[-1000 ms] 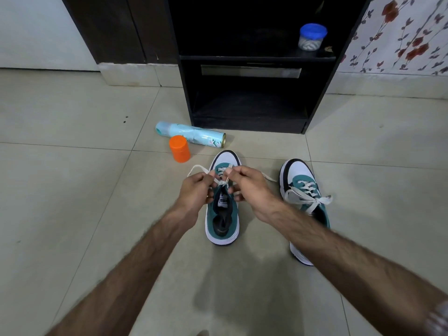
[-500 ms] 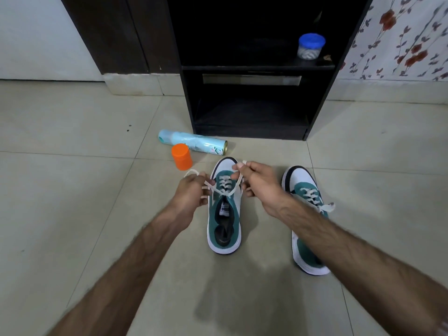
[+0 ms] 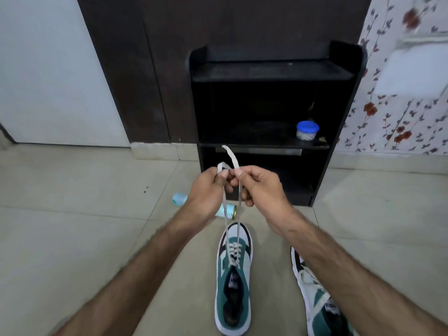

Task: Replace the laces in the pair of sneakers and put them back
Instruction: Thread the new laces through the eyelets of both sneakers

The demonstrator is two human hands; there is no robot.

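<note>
Lace (image 3: 238, 209) ends are pinched by both hands, left (image 3: 206, 190) and right (image 3: 260, 187), above a sneaker (image 3: 234, 277) set on tiled floor (image 3: 72, 226) before a black shelf (image 3: 266, 73).

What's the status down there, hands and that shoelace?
Left hand and right hand each pinch an end of the white lace, pulled up taut. Middle sneaker on floor, laced partway. Nothing in the way.
</note>
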